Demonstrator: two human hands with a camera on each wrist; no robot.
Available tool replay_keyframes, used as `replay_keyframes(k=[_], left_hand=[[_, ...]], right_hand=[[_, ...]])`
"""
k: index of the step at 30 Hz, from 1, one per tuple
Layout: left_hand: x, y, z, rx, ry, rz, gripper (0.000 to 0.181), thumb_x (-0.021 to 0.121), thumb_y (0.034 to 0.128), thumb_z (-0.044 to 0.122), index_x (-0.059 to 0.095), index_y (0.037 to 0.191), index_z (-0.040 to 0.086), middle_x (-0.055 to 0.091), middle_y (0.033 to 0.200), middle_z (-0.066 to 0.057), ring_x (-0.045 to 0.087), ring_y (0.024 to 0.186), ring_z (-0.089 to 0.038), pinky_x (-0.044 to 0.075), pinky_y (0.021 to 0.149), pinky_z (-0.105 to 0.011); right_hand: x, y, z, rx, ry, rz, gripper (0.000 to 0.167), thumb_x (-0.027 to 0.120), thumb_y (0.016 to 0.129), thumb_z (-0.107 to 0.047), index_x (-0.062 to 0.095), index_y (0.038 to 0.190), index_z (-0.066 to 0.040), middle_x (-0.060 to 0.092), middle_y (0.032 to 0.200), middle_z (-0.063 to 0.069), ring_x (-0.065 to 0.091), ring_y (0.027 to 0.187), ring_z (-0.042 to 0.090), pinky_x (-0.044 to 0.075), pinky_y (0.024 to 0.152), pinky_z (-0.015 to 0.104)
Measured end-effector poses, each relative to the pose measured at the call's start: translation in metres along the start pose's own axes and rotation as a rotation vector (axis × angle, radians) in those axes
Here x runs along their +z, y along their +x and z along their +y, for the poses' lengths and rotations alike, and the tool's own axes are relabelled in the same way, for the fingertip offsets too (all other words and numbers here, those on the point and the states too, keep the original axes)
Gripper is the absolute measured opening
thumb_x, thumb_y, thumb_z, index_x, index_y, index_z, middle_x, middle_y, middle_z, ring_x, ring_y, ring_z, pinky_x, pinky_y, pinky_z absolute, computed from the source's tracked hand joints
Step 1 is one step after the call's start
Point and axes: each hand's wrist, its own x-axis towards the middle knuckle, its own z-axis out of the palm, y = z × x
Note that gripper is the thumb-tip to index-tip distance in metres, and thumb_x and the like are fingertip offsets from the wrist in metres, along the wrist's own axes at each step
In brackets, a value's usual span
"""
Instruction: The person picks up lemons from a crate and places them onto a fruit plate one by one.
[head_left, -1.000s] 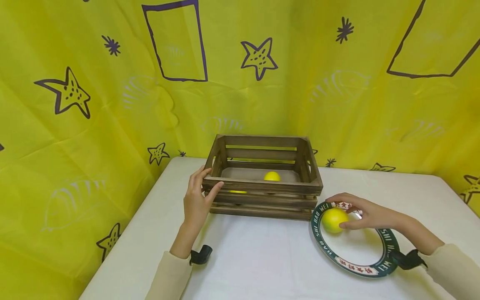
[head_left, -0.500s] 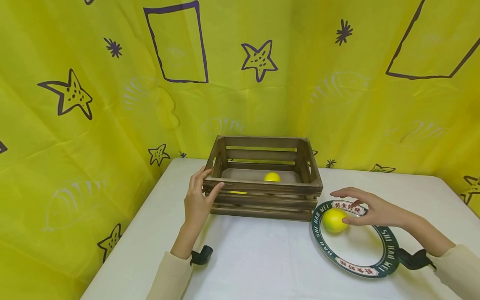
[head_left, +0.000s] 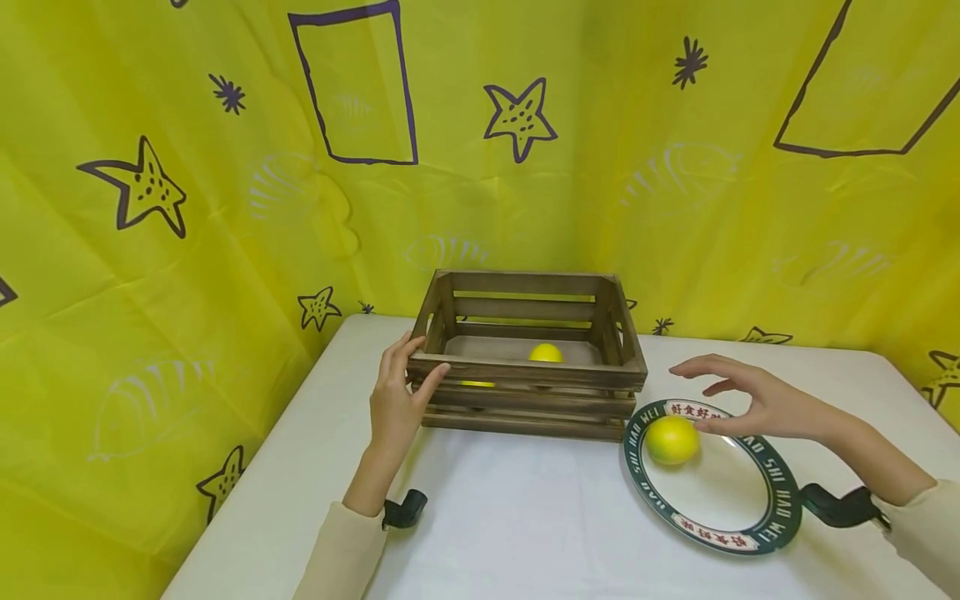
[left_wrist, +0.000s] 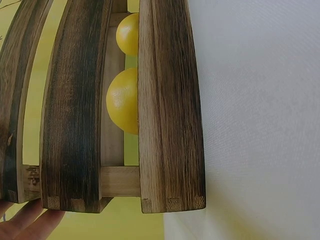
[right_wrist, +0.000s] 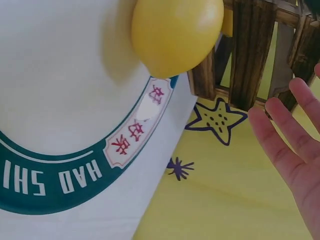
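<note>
A slatted wooden crate [head_left: 528, 377] stands at the middle back of the table. My left hand [head_left: 393, 396] grips its front left corner, thumb on the front top slat and fingers round the left end. Two lemons lie inside, the nearer one [left_wrist: 123, 102] and another lemon [left_wrist: 129, 35] showing through the slats in the left wrist view. A lemon [head_left: 672, 440] rests on the far left of a round plate [head_left: 783, 508] with a green lettered rim. Over the plate's far right side, my right hand [head_left: 776, 404] holds nothing, its fingers spread and slightly bent, thumb beside the lemon.
A white cloth [head_left: 510, 508] covers the table. Behind it hangs a yellow curtain [head_left: 585, 200] with drawn stars and fish, close to the crate's back. The plate sits just right of the crate's front right corner.
My right hand has let go of the lemon and drawn back to the right, its fingers parting from it. The lemon stays on the plate; my left hand keeps its grip on the crate.
</note>
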Motion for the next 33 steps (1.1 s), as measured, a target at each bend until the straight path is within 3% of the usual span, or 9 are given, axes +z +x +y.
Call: replay_keyframes(k=[10,29,33], left_hand=[[0.000,0.000,-0.001,0.000,0.006,0.011,0.053,0.078,0.0840,0.026,0.058,0.129,0.007,0.051,0.140,-0.016,0.065,0.099,-0.039,0.057,0.065,-0.044],[0.001,0.002,0.003,-0.003,-0.002,0.004,0.052,0.077,0.0849,0.027,0.058,0.129,0.008,0.051,0.140,-0.016,0.066,0.094,-0.040,0.056,0.060,-0.041],[0.000,0.001,0.002,0.003,0.012,0.010,0.052,0.077,0.0846,0.027,0.058,0.129,0.007,0.051,0.139,-0.015,0.067,0.091,-0.039,0.050,0.053,-0.036]], right_hand=[[-0.012,0.012,-0.009,-0.007,-0.013,-0.004,0.066,0.084,0.070,-0.002,0.056,0.129,-0.011,0.055,0.130,-0.009,0.049,0.114,-0.006,0.053,0.081,0.026],[-0.028,0.050,-0.022,-0.286,0.122,-0.091,0.069,0.080,0.066,0.013,0.053,0.128,-0.001,0.051,0.137,-0.007,0.051,0.119,0.003,0.049,0.091,0.018],[-0.028,0.059,-0.026,-0.281,0.132,-0.083,0.070,0.080,0.066,0.012,0.053,0.130,0.000,0.053,0.134,-0.002,0.051,0.118,0.002,0.047,0.092,0.017]])
